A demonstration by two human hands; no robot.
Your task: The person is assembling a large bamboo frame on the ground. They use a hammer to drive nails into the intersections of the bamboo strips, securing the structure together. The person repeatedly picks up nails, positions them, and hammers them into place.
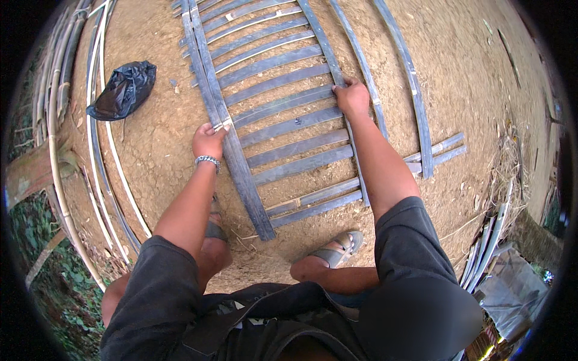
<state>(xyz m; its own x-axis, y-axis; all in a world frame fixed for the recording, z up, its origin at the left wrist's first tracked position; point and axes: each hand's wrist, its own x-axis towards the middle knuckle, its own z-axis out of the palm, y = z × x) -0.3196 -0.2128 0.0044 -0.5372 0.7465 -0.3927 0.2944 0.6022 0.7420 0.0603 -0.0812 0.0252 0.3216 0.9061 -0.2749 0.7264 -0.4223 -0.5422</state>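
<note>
A ladder-like lattice of dark grey, split-bamboo-looking strips lies on the ground before me, with several crosswise slats between long side strips. At its left side, my left hand is closed on the edge of the left long strip, thumb on top near a pale knot. A chain bracelet circles that wrist. Across the lattice, my right hand pinches the right long strip where a slat meets it; its fingertips are partly hidden. Farther right lie two more long strips, partly over slat ends.
A black plastic bag lies on the bare soil at the left. Beyond it run several bamboo poles and thin pale strips. My sandalled feet stand by the lattice's near end. More strips and a grey sheet lie lower right.
</note>
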